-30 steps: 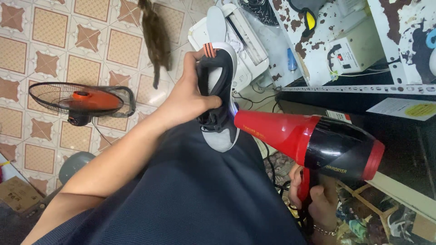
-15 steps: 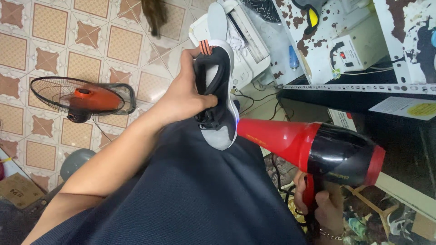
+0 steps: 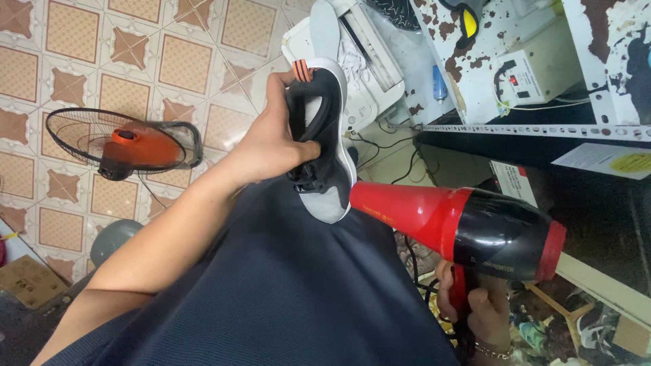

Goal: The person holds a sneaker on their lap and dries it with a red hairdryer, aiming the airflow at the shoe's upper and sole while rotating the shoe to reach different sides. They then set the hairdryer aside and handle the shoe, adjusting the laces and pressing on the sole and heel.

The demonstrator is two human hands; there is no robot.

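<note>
My left hand grips a black and grey sneaker with an orange heel tab, its toe resting on my lap covered in dark blue cloth. My right hand holds the handle of a red and black hair dryer. The dryer's red nozzle points at the side of the sneaker's toe, almost touching it.
A floor fan with orange blades stands on the tiled floor at left. A white printer with an insole on it sits behind the shoe. A worn white cabinet and a dark bench edge lie at right. A cardboard box sits lower left.
The hair dryer has shifted lower and slightly right, its nozzle staying near the sneaker's toe. The small animal on the tiles at top has left the view.
</note>
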